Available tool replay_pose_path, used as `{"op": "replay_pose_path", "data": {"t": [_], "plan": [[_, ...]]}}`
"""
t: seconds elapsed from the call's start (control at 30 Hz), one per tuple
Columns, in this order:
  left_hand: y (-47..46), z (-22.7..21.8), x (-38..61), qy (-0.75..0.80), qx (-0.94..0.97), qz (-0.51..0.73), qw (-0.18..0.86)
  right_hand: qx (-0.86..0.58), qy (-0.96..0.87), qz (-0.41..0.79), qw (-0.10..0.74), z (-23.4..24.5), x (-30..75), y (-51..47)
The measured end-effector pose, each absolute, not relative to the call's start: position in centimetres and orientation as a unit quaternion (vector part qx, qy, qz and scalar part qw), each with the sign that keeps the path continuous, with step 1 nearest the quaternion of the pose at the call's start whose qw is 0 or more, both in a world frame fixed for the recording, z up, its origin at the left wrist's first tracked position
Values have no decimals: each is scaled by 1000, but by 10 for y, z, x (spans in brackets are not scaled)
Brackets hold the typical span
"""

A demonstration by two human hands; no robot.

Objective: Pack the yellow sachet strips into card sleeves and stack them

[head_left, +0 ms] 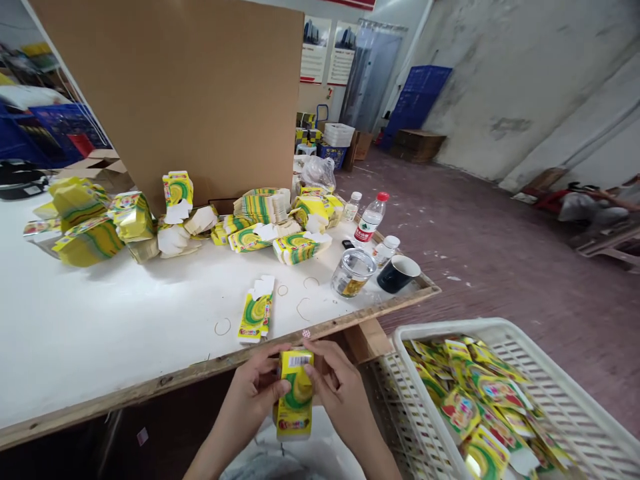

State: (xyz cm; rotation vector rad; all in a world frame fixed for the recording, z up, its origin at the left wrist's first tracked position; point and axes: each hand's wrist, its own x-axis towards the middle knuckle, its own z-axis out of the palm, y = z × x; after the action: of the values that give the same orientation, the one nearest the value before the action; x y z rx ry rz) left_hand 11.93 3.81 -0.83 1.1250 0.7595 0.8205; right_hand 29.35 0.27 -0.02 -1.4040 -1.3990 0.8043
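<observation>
While the left hand point(260, 387) and right hand point(339, 383) clasp a yellow carton point(297, 393) before the desk point(150, 320), flattened cartons point(263, 205) on it look yet to be handled; packs point(500, 390) partly fill the basket point(453, 327)

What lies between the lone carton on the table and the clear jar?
In the head view, three thin loops, perhaps rubber bands, lie on the tabletop between the carton and the jar.
</observation>
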Motion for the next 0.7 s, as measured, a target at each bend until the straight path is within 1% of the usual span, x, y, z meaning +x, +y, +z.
{"op": "replay_pose_path", "data": {"t": [0.07,0.1,0.13,0.17,0.23,0.27,0.3,0.33,0.4,0.53,0.63,0.7], "plan": [[37,-9,126,339,512,360,703,-576,-556,314,510,0,298,-1],[39,-9,129,342,527,359,691,-588,-551,283,520,2,303,-4],[43,-9,131,352,552,361,664,-612,-544,223,528,5,310,-8],[50,-11,132,375,584,366,619,-643,-535,136,531,10,318,-12],[70,-16,127,461,653,367,475,-706,-485,-78,511,23,340,-20],[83,-20,122,531,674,353,373,-728,-451,-165,490,30,350,-24],[95,-24,117,600,679,316,281,-742,-422,-222,471,36,358,-27],[107,-29,112,636,664,304,249,-749,-407,-255,456,40,364,-29],[126,-39,103,676,644,285,217,-744,-432,-240,450,40,365,-29],[141,-50,94,697,631,268,209,-689,-519,-92,497,20,338,-17],[136,-44,90,691,627,284,222,-643,-545,0,538,7,309,-6],[123,-33,89,667,634,307,244,-608,-572,52,548,5,293,-1]]}}
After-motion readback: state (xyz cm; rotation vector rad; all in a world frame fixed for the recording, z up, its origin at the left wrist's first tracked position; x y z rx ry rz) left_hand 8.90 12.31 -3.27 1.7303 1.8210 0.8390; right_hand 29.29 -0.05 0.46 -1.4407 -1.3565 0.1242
